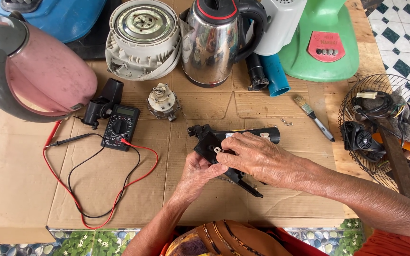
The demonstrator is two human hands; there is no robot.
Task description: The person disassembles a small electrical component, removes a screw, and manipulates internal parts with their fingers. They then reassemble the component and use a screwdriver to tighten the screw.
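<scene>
Both your hands were on the black handle part [214, 144], just right of the multimeter [121, 126]: left hand [200, 170] gripped underneath, right hand [255, 156] clamped over it, long axis running down-right toward your right arm

You're sitting at a small home repair bench for household appliances. The worktop is flattened cardboard [20, 189] laid over wood, with patterned floor tiles [406, 42] beside it. A multimeter [121, 127] lies there with its red and black leads [96, 189] trailing out. Around it stand a pink kettle [39, 71], a steel kettle [212, 40], an opened grey motor housing [143, 38], a small loose motor [163, 102] and a green fan base [326, 42]. A brush [313, 117] and a wire fan guard [385, 132] holding cables and parts sit on the right.
</scene>
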